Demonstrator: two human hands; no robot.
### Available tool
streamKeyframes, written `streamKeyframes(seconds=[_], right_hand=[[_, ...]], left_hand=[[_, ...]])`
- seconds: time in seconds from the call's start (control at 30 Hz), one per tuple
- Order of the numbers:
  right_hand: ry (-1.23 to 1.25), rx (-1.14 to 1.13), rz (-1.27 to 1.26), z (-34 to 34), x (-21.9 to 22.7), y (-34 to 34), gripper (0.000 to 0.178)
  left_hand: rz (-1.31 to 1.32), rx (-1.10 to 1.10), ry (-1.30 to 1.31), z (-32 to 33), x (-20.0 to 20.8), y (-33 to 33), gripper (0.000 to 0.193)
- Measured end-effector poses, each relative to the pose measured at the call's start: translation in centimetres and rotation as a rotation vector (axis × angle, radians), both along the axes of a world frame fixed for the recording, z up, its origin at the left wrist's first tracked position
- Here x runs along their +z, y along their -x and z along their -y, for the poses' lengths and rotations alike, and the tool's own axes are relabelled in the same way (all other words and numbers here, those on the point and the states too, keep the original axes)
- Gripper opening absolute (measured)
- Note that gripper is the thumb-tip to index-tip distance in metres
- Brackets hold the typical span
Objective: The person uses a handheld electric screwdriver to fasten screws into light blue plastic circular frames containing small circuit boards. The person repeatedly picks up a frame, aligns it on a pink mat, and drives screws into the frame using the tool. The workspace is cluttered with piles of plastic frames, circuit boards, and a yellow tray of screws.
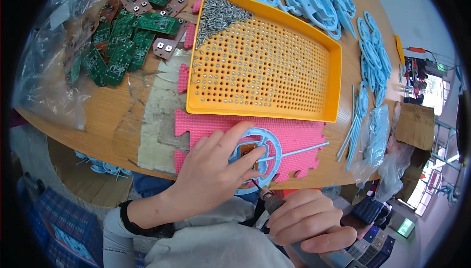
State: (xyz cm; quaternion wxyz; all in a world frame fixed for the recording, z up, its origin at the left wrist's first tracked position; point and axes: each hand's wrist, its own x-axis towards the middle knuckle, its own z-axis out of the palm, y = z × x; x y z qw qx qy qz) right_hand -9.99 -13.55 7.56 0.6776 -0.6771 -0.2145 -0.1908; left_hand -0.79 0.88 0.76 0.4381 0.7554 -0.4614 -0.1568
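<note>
My left hand [208, 170] presses a round light blue plastic housing [278, 156] with a thin stem down at the mat's near edge. Its fingers lie over the housing's middle, where a small brown circuit board [247, 150] shows partly between them. Wrapped in the fingers of my right hand [306, 219] is an electric screwdriver [274, 203]. The bit points up and left into the near side of the housing, close to my left fingertips. Whether a screw sits under the bit is hidden.
A yellow perforated tray [338, 84] stands just beyond, with loose screws [221, 17] heaped in its far left corner. Under it lies a pink foam mat [306, 160]. Green and brown circuit boards [120, 47] pile up at left; blue plastic parts [319, 5] lie at back and right.
</note>
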Motion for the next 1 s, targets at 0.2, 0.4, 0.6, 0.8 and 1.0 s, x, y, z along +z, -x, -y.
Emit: streamKeyframes(seconds=[0.2,0.4,0.6,0.8,1.0], right_hand=[[-0.1,-0.061,-0.026,-1.3,-0.3,-0.5,0.008],[-0.125,0.35,-0.005,2.3,-0.2,-2.7,0.014],[-0.118,0.146,0.142,4.6,2.0,-2.6,0.025],[-0.077,-0.448,0.264,9.0,0.0,-5.8,0.066],[0.029,-0.477,0.192,12.1,-1.8,-6.2,0.068]], left_hand=[[-0.036,0.01,0.01,-0.2,-0.2,0.1,0.043],[-0.041,-0.022,-0.012,0.1,0.0,-0.2,0.044],[0.012,-0.028,-0.05,-0.2,0.0,-0.2,0.046],[0.1,0.024,0.042,-0.2,-0.9,-0.1,0.041],[0.127,0.028,0.052,-0.1,-0.7,0.1,0.039]])
